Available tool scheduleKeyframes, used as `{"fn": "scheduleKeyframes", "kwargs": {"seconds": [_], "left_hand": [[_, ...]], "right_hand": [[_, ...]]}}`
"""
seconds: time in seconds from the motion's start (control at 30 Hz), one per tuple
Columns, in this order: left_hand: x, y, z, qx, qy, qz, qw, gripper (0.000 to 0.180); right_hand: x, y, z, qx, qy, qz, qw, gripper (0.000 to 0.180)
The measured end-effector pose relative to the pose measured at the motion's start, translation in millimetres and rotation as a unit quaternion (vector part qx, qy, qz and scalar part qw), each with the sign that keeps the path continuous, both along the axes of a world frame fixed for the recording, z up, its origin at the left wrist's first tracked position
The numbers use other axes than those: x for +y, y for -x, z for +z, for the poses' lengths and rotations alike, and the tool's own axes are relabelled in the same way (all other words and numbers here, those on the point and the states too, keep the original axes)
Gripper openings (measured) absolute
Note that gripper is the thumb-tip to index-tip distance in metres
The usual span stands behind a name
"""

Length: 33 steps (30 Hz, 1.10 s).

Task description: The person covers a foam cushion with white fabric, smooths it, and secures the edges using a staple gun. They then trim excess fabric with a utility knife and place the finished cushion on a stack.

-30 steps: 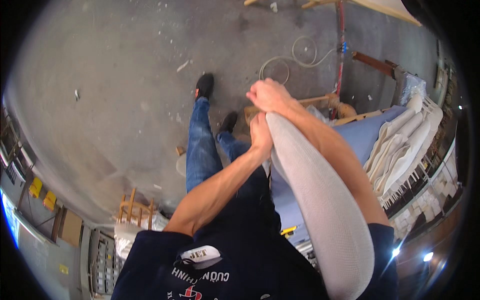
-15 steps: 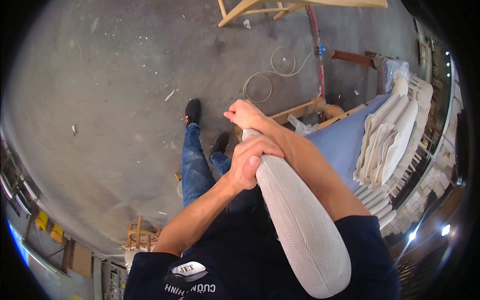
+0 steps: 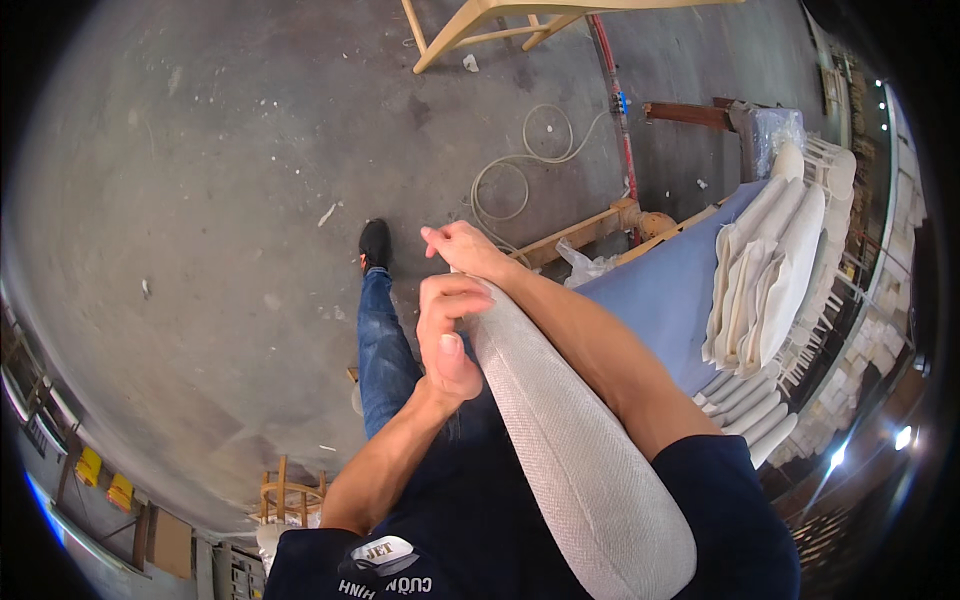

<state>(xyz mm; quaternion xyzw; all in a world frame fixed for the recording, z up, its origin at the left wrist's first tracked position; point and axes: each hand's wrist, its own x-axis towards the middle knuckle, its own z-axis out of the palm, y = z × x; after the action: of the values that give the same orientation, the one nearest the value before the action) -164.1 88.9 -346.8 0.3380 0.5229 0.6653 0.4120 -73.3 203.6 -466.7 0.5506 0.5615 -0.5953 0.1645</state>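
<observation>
A long grey-white upholstered cushion panel (image 3: pixel 570 440) runs from my chest out toward my hands. My right hand (image 3: pixel 462 248) grips its far end, with my right forearm lying along the panel's right side. On the left side of that end my left hand (image 3: pixel 445 330) presses against the fabric, fingers curled over the edge. I am walking: one leg in blue jeans with a black shoe (image 3: pixel 375 243) is stepping forward over the concrete floor (image 3: pixel 200 200).
To the right stands a blue-covered table (image 3: pixel 665 295) with a stack of similar pale cushion panels (image 3: pixel 770 270). A coiled hose (image 3: pixel 520 170) and a red pipe (image 3: pixel 612 90) lie on the floor ahead. A wooden frame (image 3: pixel 480 20) stands at the top, small wooden chairs (image 3: pixel 285 490) at lower left.
I have walked forward, and the table and stack have slid further right. My left hand has shifted along the cushion's end, its fingers now curled over the edge.
</observation>
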Motion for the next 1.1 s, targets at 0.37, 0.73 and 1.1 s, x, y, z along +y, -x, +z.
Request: {"fn": "scheduleKeyframes", "kwargs": {"seconds": [0.37, 0.73, 1.1], "left_hand": [[5.4, -29.4, 9.1, -0.015, -0.071, -0.066, 0.995, 0.061], [-38.3, -54.3, -21.8, -0.216, 0.334, 0.054, 0.916, 0.041], [-37.5, -75.0, -47.8, -0.356, 0.429, 0.017, 0.830, 0.071]], "right_hand": [[8.8, -61.7, 103.6, 0.193, 0.150, -0.125, 0.962, 0.081], [0.9, -33.4, 54.1, 0.070, 0.245, 0.002, 0.967, 0.058], [-3.8, -16.7, 21.1, 0.051, -0.047, 0.089, 0.994, 0.031]]}}
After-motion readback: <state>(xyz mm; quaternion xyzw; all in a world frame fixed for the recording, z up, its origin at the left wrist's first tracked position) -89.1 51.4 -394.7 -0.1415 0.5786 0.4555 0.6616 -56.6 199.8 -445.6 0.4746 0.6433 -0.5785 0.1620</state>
